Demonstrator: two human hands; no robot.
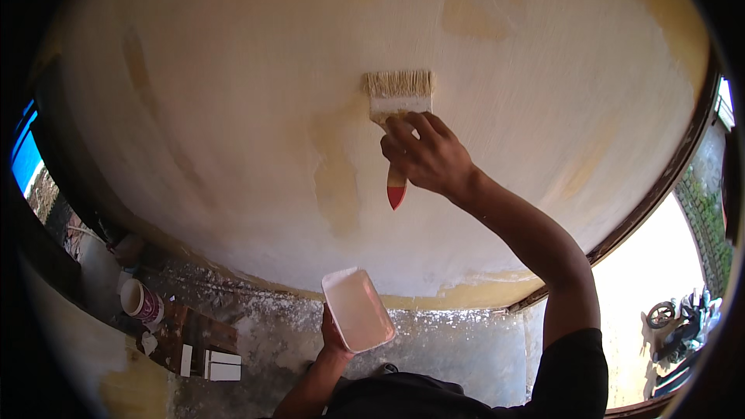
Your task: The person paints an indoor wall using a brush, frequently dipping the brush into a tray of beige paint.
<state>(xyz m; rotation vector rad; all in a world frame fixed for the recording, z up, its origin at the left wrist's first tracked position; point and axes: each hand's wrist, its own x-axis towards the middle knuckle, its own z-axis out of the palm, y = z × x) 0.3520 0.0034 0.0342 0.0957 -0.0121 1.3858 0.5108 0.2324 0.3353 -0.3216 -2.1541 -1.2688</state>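
A wide flat paintbrush with pale bristles and a red-tipped wooden handle is gripped in my right hand. Its bristles point up and lie against or just before the wall, which is whitish with yellow-tan patches showing through. Lower down, my left hand holds a rectangular plastic tub from its left side and below. Pale paint-like liquid appears to coat the inside of the tub; its depth is hard to judge.
On the floor at lower left stand a paint bucket and a brown board near white rectangular pieces. White specks spatter the concrete floor. A dark frame edges the wall at right, with a motorcycle outside.
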